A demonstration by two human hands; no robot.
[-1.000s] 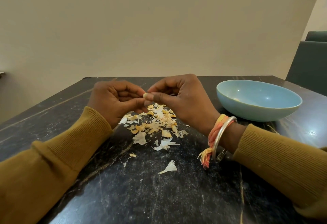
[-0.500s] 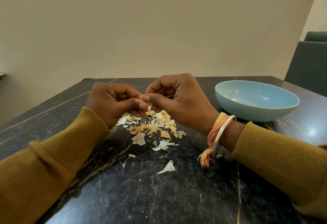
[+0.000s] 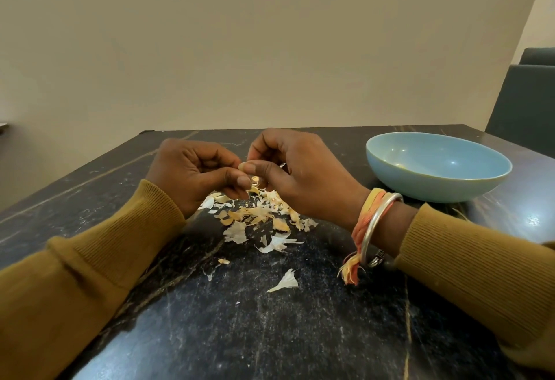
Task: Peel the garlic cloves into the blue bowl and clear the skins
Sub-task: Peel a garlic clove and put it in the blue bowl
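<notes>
Head view: I see left hand (image 3: 192, 175) and right hand (image 3: 300, 175) still pinching one clove (image 3: 242, 166) over the skins (image 3: 258, 220). Little has shifted, so I judge peeling unfinished; bowl (image 3: 438, 189) sits apart, right.

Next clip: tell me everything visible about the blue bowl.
The blue bowl is wide and shallow, pale blue inside and out, smooth and glossy like glazed ceramic or plastic. It stands upright on the dark marbled table, to the right of the right hand, which does not touch it. A small pale bit lies inside near the left wall, too small to identify.
</notes>
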